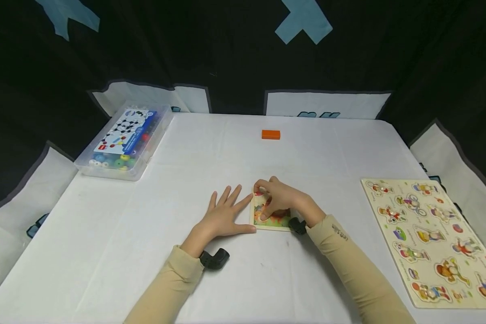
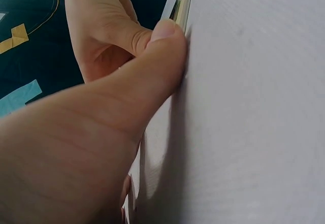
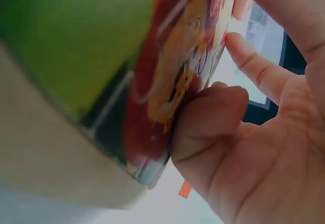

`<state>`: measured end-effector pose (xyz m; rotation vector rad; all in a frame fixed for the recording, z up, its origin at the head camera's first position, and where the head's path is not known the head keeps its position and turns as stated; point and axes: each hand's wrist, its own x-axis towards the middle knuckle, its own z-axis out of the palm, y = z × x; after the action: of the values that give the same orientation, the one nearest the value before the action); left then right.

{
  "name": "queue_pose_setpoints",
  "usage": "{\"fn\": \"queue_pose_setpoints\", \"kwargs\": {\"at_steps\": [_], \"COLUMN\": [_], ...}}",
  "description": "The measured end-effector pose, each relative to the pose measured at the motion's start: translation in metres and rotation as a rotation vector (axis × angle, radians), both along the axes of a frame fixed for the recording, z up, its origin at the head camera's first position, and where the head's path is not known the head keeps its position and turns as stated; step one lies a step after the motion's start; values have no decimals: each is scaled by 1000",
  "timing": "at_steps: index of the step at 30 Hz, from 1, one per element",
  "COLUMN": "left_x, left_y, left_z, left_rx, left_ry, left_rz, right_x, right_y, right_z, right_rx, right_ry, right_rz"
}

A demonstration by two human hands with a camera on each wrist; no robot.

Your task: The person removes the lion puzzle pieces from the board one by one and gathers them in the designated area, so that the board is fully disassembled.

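2 hands at 1 small puzzle

Head view: the puzzle (image 1: 278,222) lies on the table (image 1: 137,252), about midway between its left and right edges. The left hand (image 1: 222,218) is spread flat, gripping nothing, index tip and thumb at the puzzle's left edge. The right hand (image 1: 281,196) grasps the puzzle, its bent fingers at the far left corner and its thumb on the face. The puzzle looks nearly square, with no clear long axis; its green strip faces the table's near edge. An orange block (image 1: 271,134) sits by the far edge.

Left wrist view: the straight thumb lies low beside the puzzle's edge. A sideways tug could slide the puzzle, I judge, since this hand does not clasp it.

Right wrist view: the bent thumb presses the printed face. Pressure on 1 side might tip the puzzle or spring a piece loose.
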<state>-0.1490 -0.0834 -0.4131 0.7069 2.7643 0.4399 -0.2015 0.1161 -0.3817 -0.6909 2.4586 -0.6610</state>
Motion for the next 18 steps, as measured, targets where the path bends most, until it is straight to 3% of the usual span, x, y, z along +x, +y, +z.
{"fn": "queue_pose_setpoints", "kwargs": {"at_steps": [7, 18], "left_x": [-1, -2], "left_y": [-2, 0], "left_z": [1, -1], "left_rx": [-12, -16], "left_ry": [7, -2], "left_rz": [2, -6], "right_x": [-3, -4], "right_y": [-2, -3], "right_z": [0, 3], "right_rx": [-28, 22], "right_ry": [-24, -34], "right_rz": [-14, 11]}}
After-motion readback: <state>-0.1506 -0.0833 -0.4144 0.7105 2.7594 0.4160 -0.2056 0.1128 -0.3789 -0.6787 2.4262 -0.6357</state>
